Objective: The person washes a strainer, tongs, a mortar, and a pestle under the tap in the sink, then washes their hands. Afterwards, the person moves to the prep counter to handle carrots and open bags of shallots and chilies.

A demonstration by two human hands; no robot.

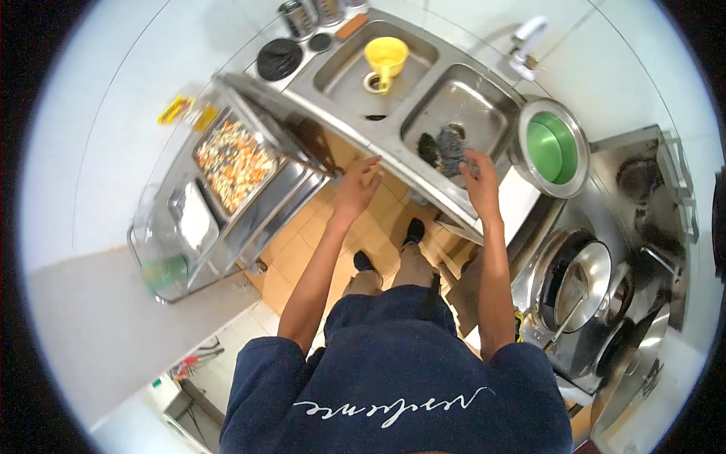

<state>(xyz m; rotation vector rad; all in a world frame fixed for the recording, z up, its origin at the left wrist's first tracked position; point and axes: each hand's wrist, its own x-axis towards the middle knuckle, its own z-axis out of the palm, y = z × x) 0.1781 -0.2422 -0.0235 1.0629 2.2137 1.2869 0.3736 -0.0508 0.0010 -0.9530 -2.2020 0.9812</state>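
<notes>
My left hand (358, 188) hangs in the air just before the counter's front edge, fingers loosely bent and apart, with nothing in it. Over the front of the right sink basin (484, 94) is my right hand (481, 181), its thumb and fingers apart. Its fingertips are right beside a grey, stringy scrubber (451, 150); whether they touch it I cannot tell. A dark green scouring pad (427, 149) lies left of the scrubber. In the left basin (333, 76) stands a yellow dipper (386, 54) with its handle toward me.
At left, a metal tray of chopped vegetables (234, 163) sits on a steel stand. A steel pot with a green bowl (550, 147) inside stands right of the sink, below a white faucet (532, 34). Farther right, a wok (582, 287) with a ladle rests on the stove.
</notes>
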